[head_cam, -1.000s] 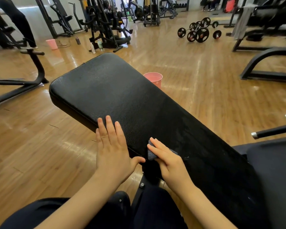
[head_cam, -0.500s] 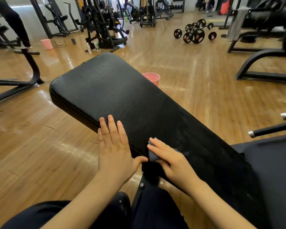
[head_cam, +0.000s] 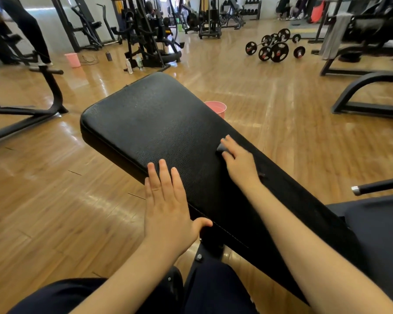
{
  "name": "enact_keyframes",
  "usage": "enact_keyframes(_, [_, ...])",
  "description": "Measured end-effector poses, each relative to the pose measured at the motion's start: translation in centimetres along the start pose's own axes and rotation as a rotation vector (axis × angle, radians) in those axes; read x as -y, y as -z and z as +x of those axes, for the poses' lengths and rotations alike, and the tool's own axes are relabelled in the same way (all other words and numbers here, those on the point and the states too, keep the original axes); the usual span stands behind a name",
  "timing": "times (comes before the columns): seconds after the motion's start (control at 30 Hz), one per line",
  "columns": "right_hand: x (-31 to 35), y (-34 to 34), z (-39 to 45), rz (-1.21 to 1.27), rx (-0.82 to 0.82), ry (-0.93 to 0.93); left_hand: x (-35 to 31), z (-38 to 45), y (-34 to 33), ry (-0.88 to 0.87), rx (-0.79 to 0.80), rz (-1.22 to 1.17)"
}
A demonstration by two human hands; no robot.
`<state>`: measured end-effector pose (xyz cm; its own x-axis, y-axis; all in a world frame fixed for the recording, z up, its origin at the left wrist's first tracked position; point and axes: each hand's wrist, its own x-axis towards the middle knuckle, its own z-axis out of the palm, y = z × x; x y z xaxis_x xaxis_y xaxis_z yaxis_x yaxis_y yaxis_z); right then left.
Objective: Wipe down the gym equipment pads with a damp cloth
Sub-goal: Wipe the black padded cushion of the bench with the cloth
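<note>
The left hand (head_cam: 168, 207) lies flat on the near edge of the black pad (head_cam: 159, 123) of the bench, palm down, fingers straight and close together, pointing up the pad. Its thumb sticks out to the right and touches the pad's lower edge. The left forearm runs back toward the lower left, bare.

The right hand (head_cam: 238, 164) is stretched out further up the pad, near its right edge. The arm is nearly straight, reaching from the lower right corner across the pad. The fingers lie over a small grey cloth (head_cam: 221, 146) and press it onto the pad; only a corner of the cloth shows beyond the fingertips. The hand is blurred, so I cannot tell whether the fingers are flat on the cloth or curl round it.

The pad slopes away from the person, its rounded far end up and to the left. A pink bucket (head_cam: 217, 108) stands on the wood floor (head_cam: 281, 132) just behind the pad's right edge. Another pink bucket (head_cam: 72, 59) stands far off at the left, near machines. Barbells (head_cam: 273, 47) with black plates lie on the floor at the back right. The person's dark trousers (head_cam: 213, 288) show at the bottom.
</note>
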<state>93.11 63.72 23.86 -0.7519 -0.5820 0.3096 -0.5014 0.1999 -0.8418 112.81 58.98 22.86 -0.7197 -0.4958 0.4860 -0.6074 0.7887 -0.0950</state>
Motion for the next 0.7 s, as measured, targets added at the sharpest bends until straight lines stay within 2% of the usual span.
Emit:
enact_keyframes(0.1, [1.2, -0.4, -6.9, 0.002, 0.167, 0.275, -0.1, 0.1, 0.0, 0.011, 0.013, -0.015])
enact_keyframes(0.17, [0.7, 0.2, -9.8, -0.01, 0.275, 0.383, -0.2, 0.2, 0.1, 0.015, 0.018, -0.019])
enact_keyframes(0.23, [0.1, 1.1, -9.3, -0.013, 0.312, 0.432, -0.3, 0.1, 0.2, 0.02, 0.029, 0.003])
enact_keyframes(0.3, [-0.6, 1.2, -6.4, 0.006, 0.249, 0.373, -0.4, 0.1, 0.2, 0.022, 0.042, 0.029])
enact_keyframes(0.43, [-2.4, 1.0, 2.3, -0.013, 0.021, 0.013, -0.4, 0.1, 0.4, 0.033, 0.055, 0.087])
enact_keyframes(0.5, [-2.2, 0.2, 4.4, -0.042, -0.035, -0.072, -0.3, 0.0, 0.4, 0.031, 0.06, 0.095])
enact_keyframes(0.57, [-0.4, -1.0, 3.1, -0.077, -0.041, -0.031, -0.2, 0.0, 0.3, 0.027, 0.055, 0.078])
enact_keyframes(0.7, [2.5, -2.1, -5.3, -0.038, 0.123, 0.313, -0.2, 0.2, 0.4, 0.023, 0.051, 0.024])
